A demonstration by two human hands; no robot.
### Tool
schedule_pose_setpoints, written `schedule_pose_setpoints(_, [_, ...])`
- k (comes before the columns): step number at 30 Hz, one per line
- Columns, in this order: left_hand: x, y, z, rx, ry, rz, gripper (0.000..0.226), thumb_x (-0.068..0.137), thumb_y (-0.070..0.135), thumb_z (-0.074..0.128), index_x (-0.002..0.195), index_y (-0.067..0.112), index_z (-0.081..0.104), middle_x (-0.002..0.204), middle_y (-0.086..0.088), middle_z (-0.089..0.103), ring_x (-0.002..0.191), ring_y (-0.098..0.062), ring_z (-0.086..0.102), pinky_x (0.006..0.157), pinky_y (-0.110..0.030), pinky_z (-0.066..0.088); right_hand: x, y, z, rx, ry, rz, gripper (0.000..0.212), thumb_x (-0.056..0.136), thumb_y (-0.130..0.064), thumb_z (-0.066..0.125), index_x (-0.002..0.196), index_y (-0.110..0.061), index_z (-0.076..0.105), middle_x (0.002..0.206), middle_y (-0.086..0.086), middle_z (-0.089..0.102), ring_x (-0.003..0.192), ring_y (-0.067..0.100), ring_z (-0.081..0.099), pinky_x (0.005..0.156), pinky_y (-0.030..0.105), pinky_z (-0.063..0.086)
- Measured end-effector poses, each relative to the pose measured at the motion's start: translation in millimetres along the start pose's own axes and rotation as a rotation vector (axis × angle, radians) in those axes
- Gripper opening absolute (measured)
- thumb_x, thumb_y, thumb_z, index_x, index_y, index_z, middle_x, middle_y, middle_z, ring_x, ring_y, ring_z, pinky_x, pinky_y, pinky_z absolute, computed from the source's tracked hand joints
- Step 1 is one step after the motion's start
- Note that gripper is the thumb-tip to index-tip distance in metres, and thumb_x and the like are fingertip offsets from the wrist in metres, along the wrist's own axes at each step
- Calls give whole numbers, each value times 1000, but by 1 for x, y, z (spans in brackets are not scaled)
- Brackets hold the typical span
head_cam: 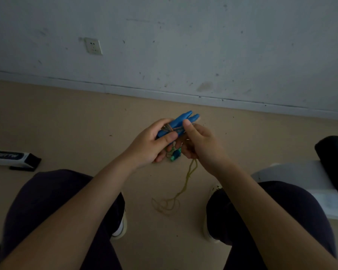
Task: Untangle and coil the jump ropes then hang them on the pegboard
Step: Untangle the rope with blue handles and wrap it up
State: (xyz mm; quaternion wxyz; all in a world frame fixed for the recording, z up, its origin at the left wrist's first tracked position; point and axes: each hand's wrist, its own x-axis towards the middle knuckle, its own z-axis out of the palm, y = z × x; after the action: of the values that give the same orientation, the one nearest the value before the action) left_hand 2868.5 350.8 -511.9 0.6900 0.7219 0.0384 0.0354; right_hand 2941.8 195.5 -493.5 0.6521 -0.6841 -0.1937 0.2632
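Gripping blue handles with both hands' curled fingers, box (lettering unreadable) nearby.

White box on the floor at left, dark lettering upside down, unreadable

We see the handles held betw. both hands: left hand on their left, right hand on their right, w/ cord wound round them. The rope hangs below the right hand to a loose heap on the floor, betw. the knees. Box lies far left; wall socket behind, up left.
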Motion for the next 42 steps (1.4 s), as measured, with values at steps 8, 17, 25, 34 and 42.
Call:
schedule_pose_setpoints(8, [-1, 1, -6, -107, -101, -33, 35, 96, 40, 56, 129, 28, 52, 80, -16, 47, 45, -12, 31, 41, -21, 29, -1, 4, 3, 151, -117, -29, 43, 104, -29, 39, 106, 10, 55, 72, 15, 56, 44, 14, 40, 41, 17, 36])
schedule_pose_setpoints(17, [-1, -1, -8, -58, -76, -4, 30, 99, 38, 57, 127, 28, 54, 60, 7, 46, 46, -8, 35, 40, -18, 31, -4, -1, 3, 187, -156, 48, 36, 107, -29, 33, 110, 0, 55, 71, 11, 51, 45, 13, 35, 40, 18, 32])
schedule_pose_setpoints(25, [9, -6, -12, 225, 264, -5, 19, 98, 34, 60, 108, 19, 57, 65, 14, 54, 52, -1, 49, 49, -17, 37, -5, -5, 10, -204, -93, 76, 27, 105, -19, 43, 83, -13, 58, 58, 1, 40, 45, 9, 34, 44, 21, 27])
schedule_pose_setpoints(34, [6, -7, -17, 372, 53, -63, 10, 100, 24, 61, 93, 30, 59, 52, 20, 55, 41, 3, 45, 46, -22, 32, -5, -8, -9, -625, -78, -151, 19, 96, -16, 61, 87, -1, 67, 62, -2, 49, 52, 3, 40, 55, 23, 34])
schedule_pose_setpoints(42, [-6, 2, -25, 236, -433, -374, 20, 101, 33, 59, 87, 45, 65, 56, 11, 49, 45, -7, 34, 42, -21, 31, -5, -2, -9, -713, -47, -289, 23, 80, -26, 79, 71, -11, 64, 64, 5, 59, 54, 6, 45, 53, 29, 39])
